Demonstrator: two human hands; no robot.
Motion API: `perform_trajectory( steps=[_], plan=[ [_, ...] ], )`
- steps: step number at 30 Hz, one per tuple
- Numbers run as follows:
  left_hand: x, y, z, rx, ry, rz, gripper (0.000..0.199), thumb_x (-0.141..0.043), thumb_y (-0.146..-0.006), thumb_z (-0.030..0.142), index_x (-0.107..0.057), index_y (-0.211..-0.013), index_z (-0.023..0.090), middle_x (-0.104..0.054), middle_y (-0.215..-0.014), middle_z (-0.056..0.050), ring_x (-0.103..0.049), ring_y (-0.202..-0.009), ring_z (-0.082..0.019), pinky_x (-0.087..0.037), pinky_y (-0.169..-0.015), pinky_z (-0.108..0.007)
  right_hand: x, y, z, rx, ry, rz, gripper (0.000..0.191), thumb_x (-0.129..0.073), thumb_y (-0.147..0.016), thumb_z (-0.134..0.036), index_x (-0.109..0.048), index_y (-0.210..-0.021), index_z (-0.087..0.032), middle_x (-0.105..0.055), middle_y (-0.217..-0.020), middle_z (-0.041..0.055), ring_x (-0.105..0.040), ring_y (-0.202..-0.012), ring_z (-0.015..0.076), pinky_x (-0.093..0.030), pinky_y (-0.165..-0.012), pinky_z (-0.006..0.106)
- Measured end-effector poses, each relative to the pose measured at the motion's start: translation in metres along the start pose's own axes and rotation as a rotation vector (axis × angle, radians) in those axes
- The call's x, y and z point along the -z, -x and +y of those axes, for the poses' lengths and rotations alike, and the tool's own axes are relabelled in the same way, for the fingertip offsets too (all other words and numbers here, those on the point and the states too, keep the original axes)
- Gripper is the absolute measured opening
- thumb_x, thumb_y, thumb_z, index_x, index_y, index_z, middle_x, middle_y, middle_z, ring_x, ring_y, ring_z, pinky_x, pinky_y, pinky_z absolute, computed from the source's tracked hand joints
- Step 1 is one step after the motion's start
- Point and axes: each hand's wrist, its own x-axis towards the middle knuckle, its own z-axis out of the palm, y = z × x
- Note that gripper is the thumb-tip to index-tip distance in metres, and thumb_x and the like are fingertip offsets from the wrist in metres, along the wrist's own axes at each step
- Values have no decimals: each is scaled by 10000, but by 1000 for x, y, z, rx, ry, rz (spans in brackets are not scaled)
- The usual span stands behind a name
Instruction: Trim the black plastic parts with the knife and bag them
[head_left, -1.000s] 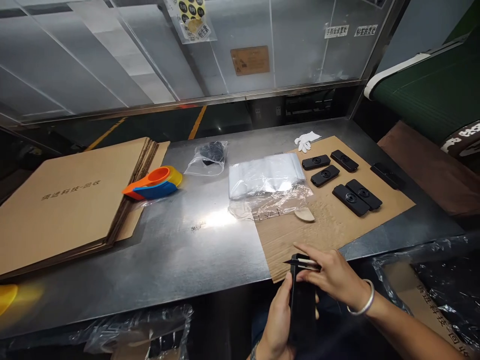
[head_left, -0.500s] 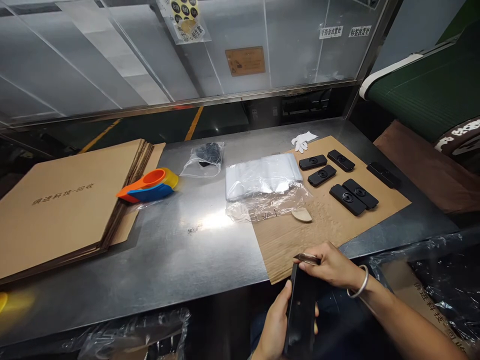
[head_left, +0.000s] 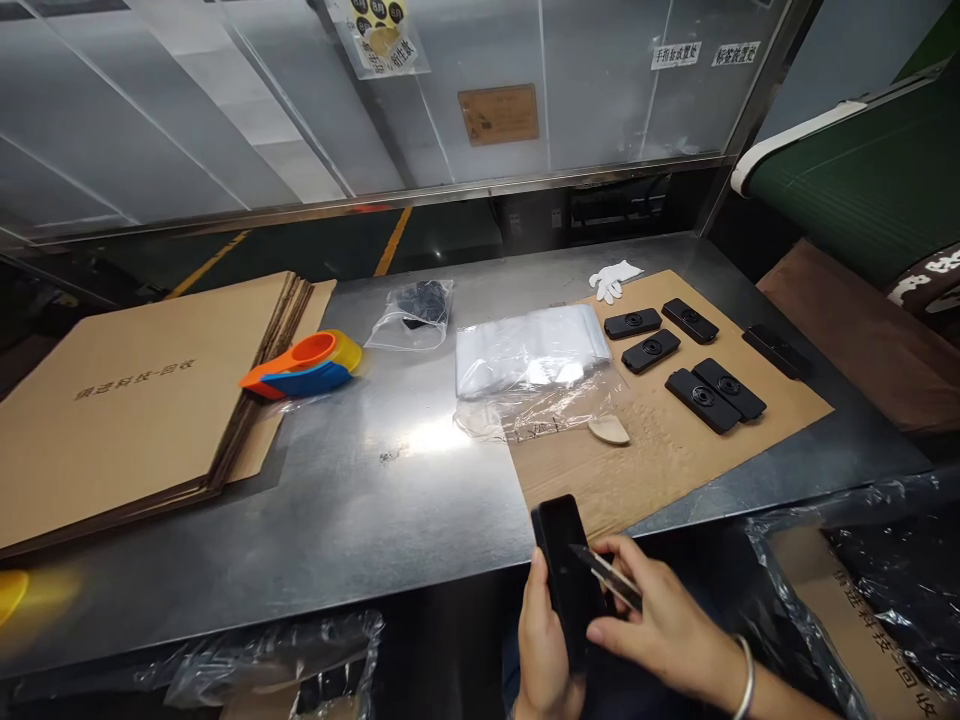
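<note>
My left hand is closed round a long black plastic case, tilted up in front of the table's near edge. Between the fingers of my right hand is a slim pointed knife blade. Its tip lies over the face of the case; whether it touches I cannot tell. Beyond my hands, several similar black cases with round centres lie on a cardboard sheet. A beige wedge-shaped pad sits on the same sheet.
Left on the metal table are stacked flat cartons and an orange-blue tape dispenser. Clear plastic bags, a bag with black contents and a white glove lie farther back. A plastic-lined box stands at right.
The black case has come up and slightly left in my left hand. The knife blade in my right hand has moved from the case's top end down over its face.
</note>
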Motion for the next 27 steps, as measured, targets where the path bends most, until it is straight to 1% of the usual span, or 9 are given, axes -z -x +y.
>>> perform_trajectory(
  steps=[2,4,7,10,14,17,20,22,27],
  plan=[
    [3,-3,-5,-70,28,43,438,-560,-741,503,-690,-779,87,-678,-676,-86,-639,-659,-220,-499,-628,-313,-11,4,2,-37,-51,43,283,-602,-702,-209,-506,-968,-197,-522,-661,-56,-459,-570,102,-377,-538,209],
    [7,-4,-11,-92,42,44,439,-567,-734,506,-688,-800,89,-689,-736,-93,-644,-699,-222,-498,-659,-310,-14,0,4,-45,-101,84,199,-586,-719,-233,-515,-900,-189,-517,-657,-53,-453,-555,97,-380,-530,210],
    [12,-3,-17,-22,-21,16,426,-570,-740,497,-679,-810,92,-689,-731,-96,-641,-659,-204,-488,-615,-287,-6,-17,8,-59,-146,183,202,-585,-738,-282,-507,-889,-174,-467,-580,-71,-450,-508,93,-389,-522,220],
    [13,0,-19,95,-137,-54,509,-506,-758,556,-668,-783,74,-653,-606,-97,-614,-559,-190,-440,-487,-260,6,-34,11,-72,-178,238,181,-576,-751,-296,-534,-854,-153,-473,-554,-65,-463,-514,94,-395,-538,225],
    [8,1,-15,110,-81,-130,486,-486,-775,546,-663,-801,95,-643,-656,-76,-568,-516,-142,-398,-453,-230,7,-45,12,-140,-310,195,254,-571,-754,-395,-564,-736,-142,-476,-524,-54,-402,-431,65,-317,-417,189],
    [5,1,-10,111,-34,-152,473,-486,-783,526,-668,-838,93,-646,-704,-78,-539,-498,-119,-403,-461,-227,4,-42,10,-199,-447,180,339,-555,-752,-481,-551,-778,-143,-457,-507,-68,-319,-356,39,-226,-342,174],
    [5,0,-9,124,-47,-114,503,-473,-788,530,-675,-786,69,-648,-693,-96,-534,-490,-119,-405,-458,-228,2,-36,8,-151,-464,134,323,-603,-742,-415,-528,-927,-161,-472,-548,-78,-398,-390,50,-308,-377,172],
    [6,0,-11,94,-61,-67,485,-497,-778,523,-675,-762,72,-651,-678,-94,-554,-510,-134,-419,-476,-237,1,-34,7,-111,-437,112,290,-603,-752,-343,-504,-970,-180,-476,-566,-84,-453,-421,61,-370,-420,180],
    [8,-2,-19,42,-55,-46,452,-542,-750,513,-679,-779,83,-659,-641,-86,-605,-566,-182,-463,-533,-276,-5,-37,9,-131,-374,143,161,-465,-824,-323,-475,-924,-197,-435,-530,-98,-414,-331,60,-319,-332,175]
  ],
)
